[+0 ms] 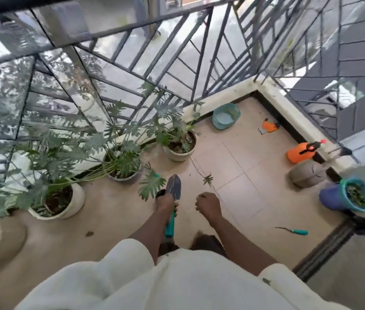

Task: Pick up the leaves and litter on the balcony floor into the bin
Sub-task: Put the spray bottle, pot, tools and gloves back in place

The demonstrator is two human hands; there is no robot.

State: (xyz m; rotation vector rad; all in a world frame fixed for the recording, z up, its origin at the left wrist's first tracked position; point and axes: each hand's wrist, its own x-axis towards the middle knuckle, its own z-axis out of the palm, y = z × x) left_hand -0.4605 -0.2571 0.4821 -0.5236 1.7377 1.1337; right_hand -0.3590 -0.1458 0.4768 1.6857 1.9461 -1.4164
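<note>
The left hand (166,203) grips a trowel (173,199); just beside the trowel, the right hand (207,205) is clenched, holding nothing visible.

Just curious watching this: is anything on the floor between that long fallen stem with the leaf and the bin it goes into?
Nothing visible. The stem lies on bare tiles, and the floor across to the bin at the right wall looks open. The grey jug and small teal tool sit off to either side.
</note>
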